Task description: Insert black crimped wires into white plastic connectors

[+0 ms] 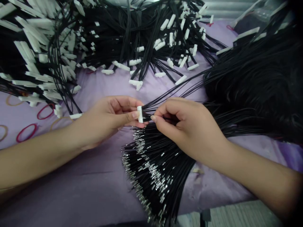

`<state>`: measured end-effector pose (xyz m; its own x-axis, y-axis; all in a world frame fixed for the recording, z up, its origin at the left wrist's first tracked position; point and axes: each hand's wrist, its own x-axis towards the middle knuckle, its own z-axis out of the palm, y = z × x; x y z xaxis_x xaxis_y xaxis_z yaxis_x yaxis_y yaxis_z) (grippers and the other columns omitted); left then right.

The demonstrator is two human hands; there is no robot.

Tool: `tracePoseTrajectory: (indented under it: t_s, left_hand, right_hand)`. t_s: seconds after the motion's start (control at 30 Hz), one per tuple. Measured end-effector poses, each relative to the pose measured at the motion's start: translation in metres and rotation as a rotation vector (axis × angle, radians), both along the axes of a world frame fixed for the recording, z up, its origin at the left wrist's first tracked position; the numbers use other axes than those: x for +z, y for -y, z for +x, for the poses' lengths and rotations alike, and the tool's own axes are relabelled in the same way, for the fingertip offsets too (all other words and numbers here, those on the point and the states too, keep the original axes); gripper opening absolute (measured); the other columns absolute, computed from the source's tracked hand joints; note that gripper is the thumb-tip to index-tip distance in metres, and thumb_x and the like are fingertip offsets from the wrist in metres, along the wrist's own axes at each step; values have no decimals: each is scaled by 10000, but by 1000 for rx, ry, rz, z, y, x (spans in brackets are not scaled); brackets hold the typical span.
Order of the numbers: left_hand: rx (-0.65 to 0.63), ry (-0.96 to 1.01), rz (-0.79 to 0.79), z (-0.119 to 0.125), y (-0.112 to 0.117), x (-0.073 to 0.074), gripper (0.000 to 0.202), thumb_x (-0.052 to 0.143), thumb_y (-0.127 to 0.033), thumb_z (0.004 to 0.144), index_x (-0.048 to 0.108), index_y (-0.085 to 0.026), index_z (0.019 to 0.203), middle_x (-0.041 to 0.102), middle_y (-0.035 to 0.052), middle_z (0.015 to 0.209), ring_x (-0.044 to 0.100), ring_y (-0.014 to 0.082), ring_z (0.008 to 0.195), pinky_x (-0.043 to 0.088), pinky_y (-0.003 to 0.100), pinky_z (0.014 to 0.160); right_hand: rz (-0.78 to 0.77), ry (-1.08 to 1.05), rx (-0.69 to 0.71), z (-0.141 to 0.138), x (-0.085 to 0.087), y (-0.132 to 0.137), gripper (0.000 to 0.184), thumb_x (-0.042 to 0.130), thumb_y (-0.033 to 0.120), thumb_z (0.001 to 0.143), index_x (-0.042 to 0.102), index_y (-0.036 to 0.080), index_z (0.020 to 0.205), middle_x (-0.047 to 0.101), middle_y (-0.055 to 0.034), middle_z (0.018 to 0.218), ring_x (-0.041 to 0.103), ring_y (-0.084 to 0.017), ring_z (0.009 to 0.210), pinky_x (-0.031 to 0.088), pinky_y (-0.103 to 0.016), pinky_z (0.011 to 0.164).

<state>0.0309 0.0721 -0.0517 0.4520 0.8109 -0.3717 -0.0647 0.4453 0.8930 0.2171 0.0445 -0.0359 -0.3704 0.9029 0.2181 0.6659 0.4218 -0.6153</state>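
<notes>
The left hand (106, 118) pinches a small white plug (140, 114) over the tabletop (94, 176). The right hand (187, 126) pinches a black wire (165, 104) at the plug. A crooked push could bend the wire's metal tip or hit the wrong hole.

We list a white connector housing (140, 114) of matt moulded plastic; black wires (165, 164) in smooth, faintly glossy insulation, tipped with bright, shiny metal crimp terminals (151, 171); a worktop (99, 176) covered in soft, matt lilac cloth; and rubber bands (26, 132), red and tan, smooth and dull.
</notes>
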Motion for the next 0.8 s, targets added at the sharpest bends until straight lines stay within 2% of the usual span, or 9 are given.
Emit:
tracePoseTrajectory:
  t_s: [0.2, 0.4, 0.53, 0.8]
  left_hand:
    - [13, -19, -31, 0, 1, 1, 187, 663, -122, 720, 628, -92, 901, 694, 2, 767, 685, 86, 673, 560, 140, 674]
    - [-11, 27, -27, 1, 1, 2, 134, 647, -112, 728, 630, -98, 860, 690, -10, 736, 673, 66, 646, 554, 129, 653]
    - [18, 1, -42, 1, 0, 3, 142, 691, -126, 691, 653, -127, 827, 690, -6, 740, 667, 76, 644, 564, 139, 646]
    - [59, -54, -10, 2, 5, 1, 181, 705, -158, 692, 654, -155, 866, 675, -13, 799, 665, 77, 725, 581, 173, 720]
  right_hand:
    - [72, 7, 31, 3, -3, -1, 65, 577, 109, 780, 604, 130, 726, 559, 10, 716, 485, -62, 658, 357, -180, 583]
    - [-2, -44, 33, 3, -2, -1, 84, 582, 99, 765, 587, 137, 691, 543, 25, 674, 482, -58, 638, 362, -178, 585]
    - [13, -55, 21, 2, -4, 1, 74, 571, 124, 787, 594, 142, 719, 551, 18, 707, 481, -65, 652, 362, -186, 593]
    - [38, 100, 15, -5, -8, 4, 170, 501, 183, 844, 588, 113, 716, 547, -28, 714, 485, -115, 679, 365, -244, 614]
